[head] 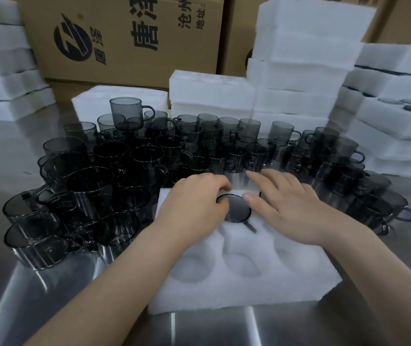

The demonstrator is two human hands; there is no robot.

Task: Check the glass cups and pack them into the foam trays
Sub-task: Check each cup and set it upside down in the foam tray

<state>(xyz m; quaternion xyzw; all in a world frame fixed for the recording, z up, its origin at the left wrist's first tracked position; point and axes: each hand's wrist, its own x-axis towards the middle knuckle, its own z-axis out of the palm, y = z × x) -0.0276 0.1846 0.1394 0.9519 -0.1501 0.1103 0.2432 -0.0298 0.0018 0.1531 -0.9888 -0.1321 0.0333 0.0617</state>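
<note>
From the head view, a white foam tray [244, 278] lies on the steel table [49, 295], and everything else is placed from it. One smoky glass cup [235, 208] sits sunk in the middle pocket of the tray's far row, with only its rim and a stub of handle pointing toward the near edge showing. The left hand [194, 203] covers the tray's far-left corner, its fingers curled down against the far-left side of that cup's rim. The fingertips are hidden, so I cannot tell whether it grasps the rim or only rests there. The right hand [281, 203] lies flat and released over the tray's far-right part, fingers straight and thumb just beside the cup's rim. A thin dark arc peeks out under its index finger, too covered to identify. Three pockets of the near row are open and hold nothing. The far-left and far-right pockets are hidden under the hands. Behind and to the left of the tray stands a dense crowd of loose cups [149, 156], so dark and overlapping that single ones are hard to separate, with one raised cup [127, 113] perched atop others at the back. Beyond the tray's far-right side rise foam stacks [299, 71], motion-blurred, and more foam [399, 126] is cut off by the frame at the right. Printed cardboard boxes [124, 33] stand farthest back, their tops cropped.
</note>
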